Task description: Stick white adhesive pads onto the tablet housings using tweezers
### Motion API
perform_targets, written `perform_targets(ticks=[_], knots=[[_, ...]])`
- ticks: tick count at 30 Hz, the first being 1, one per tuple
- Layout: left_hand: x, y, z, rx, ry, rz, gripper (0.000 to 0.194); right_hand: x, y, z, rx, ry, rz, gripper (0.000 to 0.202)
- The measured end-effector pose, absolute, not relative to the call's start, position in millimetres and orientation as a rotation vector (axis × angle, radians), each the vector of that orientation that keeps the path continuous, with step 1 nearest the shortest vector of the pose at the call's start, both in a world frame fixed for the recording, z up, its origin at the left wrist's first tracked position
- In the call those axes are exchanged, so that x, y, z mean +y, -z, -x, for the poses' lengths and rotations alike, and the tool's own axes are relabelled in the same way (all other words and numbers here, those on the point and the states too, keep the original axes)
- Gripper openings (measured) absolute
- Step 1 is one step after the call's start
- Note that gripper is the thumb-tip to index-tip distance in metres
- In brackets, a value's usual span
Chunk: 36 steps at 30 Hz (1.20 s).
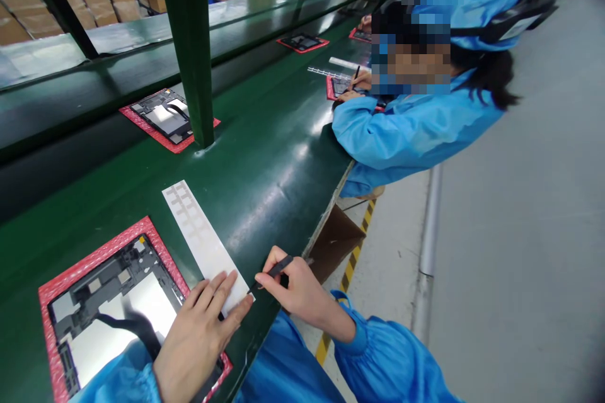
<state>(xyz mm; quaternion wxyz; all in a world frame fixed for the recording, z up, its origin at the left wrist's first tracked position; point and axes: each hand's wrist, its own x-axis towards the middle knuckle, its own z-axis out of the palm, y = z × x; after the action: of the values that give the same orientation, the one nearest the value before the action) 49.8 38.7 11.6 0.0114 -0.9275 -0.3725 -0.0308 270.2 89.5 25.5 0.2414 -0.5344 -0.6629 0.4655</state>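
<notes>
My left hand point(205, 321) lies with its fingers stretched out over the near end of a white adhesive sheet strip point(208, 244); its fingertips press on the strip. Pale tape-like pieces show at the strip's far end. Black tweezers point(282, 266) are pinched between the thumb and fingers of my right hand point(299, 289), their thin tip at the strip's near corner. Beside the strip, partly under my left hand and sleeve, an opened tablet point(142, 302) with a silver plate and black flat cable rests on a red bubble-wrap sheet point(97, 264).
A green bench point(265, 157) runs away from me, with a green post point(189, 44) standing on it. Another opened tablet point(165, 110) is behind the post. A co-worker in blue point(406, 132) sits farther along. A cardboard box point(335, 239) is below the bench edge.
</notes>
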Motion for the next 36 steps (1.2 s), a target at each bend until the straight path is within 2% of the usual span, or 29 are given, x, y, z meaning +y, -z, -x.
perform_targets(ticks=[3,8,12,19,26,30,33,36], knots=[[40,-12,-50,-1.165,0.117,2.881,0.06,90,-22,-270,-1.793,-1.27,1.464,0.017],[44,-7,-54,-1.133,0.332,2.759,0.046,91,-8,-272,-1.83,-1.226,1.452,0.023],[51,11,-55,-1.048,0.504,2.642,0.052,97,3,-273,-1.813,-1.25,1.464,0.025],[55,27,-56,-1.076,0.539,2.627,0.052,97,6,-277,-1.706,-1.234,1.328,0.03],[46,-10,-53,-1.137,0.551,2.691,0.04,100,-4,-279,-1.291,-1.462,1.319,0.036],[30,-41,-22,-1.317,0.676,2.774,0.029,104,-12,-273,-1.144,-1.418,1.315,0.04],[19,-43,1,-1.633,0.785,2.645,0.022,101,-14,-257,-1.138,-1.473,1.315,0.039],[11,-32,13,-1.741,0.757,2.581,0.022,96,-14,-232,-1.222,-1.584,1.286,0.035]])
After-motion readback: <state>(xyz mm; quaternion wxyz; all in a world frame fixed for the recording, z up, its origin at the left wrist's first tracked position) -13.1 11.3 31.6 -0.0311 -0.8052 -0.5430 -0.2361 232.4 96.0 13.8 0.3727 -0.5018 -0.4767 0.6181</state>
